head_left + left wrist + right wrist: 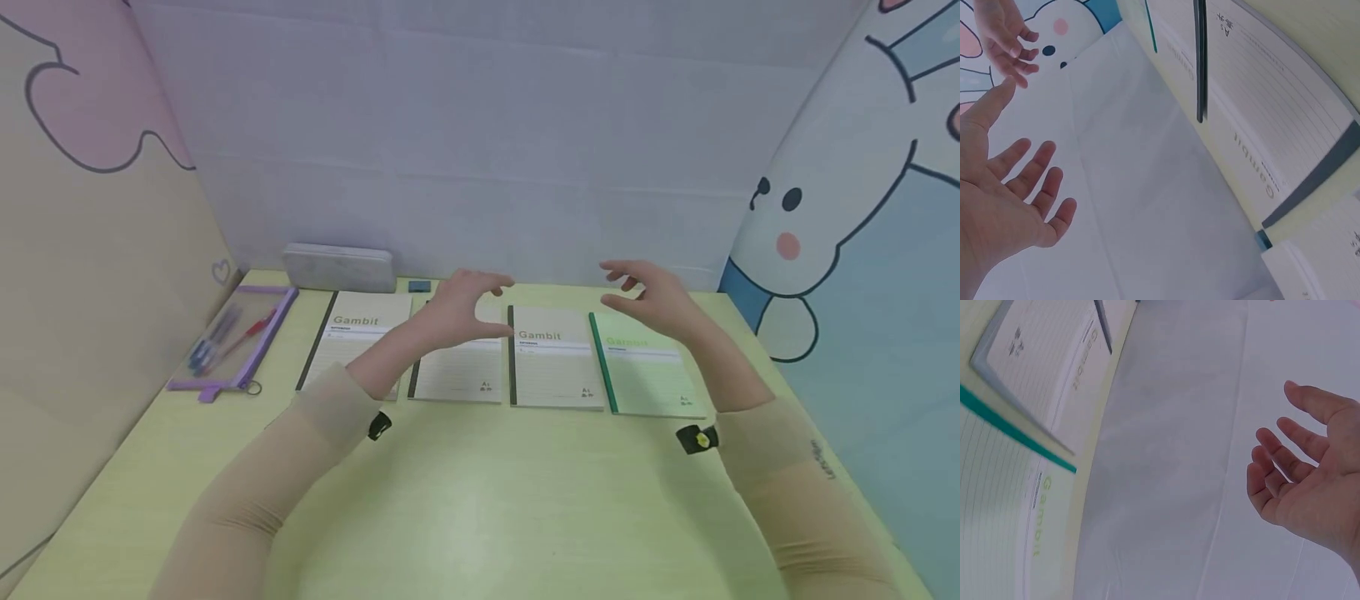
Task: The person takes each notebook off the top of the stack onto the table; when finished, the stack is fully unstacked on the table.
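A pale green table was enclosed by a plain lilac back wall and by side panels printed with a pink cloud on the left and a white rabbit on the right. Four notebooks were laid side by side in a row near the back of the table, each with its spine to the left: a cream notebook at the left end, a second cream notebook partly covered from view by the left arm, a third cream notebook, and a green notebook at the right end. The edges of neighbouring notebooks were nearly touching.

The left hand was held in the air above the second notebook, with fingers spread and only loosely bent; nothing was gripped by it. The right hand was raised above the green notebook, palm turned towards the left hand, fingers relaxed and apart; nothing was held in it either. The two hands were kept apart, with the third notebook below the gap between them.

A grey pencil case was set against the back wall behind the first notebook, with a small blue eraser just beside it. A clear pouch with purple trim, with pens seen inside, was placed at the left edge of the table.
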A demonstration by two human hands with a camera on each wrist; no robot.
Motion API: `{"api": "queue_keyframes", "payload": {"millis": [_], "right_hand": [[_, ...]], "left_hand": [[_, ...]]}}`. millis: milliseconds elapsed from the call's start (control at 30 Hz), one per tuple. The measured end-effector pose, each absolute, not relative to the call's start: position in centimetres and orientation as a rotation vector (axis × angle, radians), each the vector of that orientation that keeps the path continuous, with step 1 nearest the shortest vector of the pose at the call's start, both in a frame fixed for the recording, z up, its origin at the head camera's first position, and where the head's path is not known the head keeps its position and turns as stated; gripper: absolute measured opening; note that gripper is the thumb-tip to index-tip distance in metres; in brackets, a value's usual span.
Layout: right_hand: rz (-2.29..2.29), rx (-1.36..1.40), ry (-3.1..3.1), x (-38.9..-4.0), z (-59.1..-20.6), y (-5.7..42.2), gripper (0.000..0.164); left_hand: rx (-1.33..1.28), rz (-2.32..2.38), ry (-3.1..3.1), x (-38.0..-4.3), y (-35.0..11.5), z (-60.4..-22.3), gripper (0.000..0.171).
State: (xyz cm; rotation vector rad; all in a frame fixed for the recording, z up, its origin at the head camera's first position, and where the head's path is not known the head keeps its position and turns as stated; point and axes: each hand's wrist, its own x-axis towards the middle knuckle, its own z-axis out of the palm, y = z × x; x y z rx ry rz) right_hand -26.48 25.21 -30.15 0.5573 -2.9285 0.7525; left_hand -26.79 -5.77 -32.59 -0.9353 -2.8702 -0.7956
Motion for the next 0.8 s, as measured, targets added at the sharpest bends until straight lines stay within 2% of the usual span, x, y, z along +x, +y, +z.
{"api": "queue_keyframes", "payload": {"millis": [367,800], "right_hand": [[1.001,0.687,-2.807,-25.3,-30.0,17.7,0.055],[1.111,0.81,-2.841,-24.8,-32.3,10.1,0.061]], "left_hand": [[-0.789,-0.854,-2.803,-26.0,-13.3,-32.8,0.077],[-0.656,-0.895,-2.732,-25.8,-23.1,-36.7,0.077]]}}
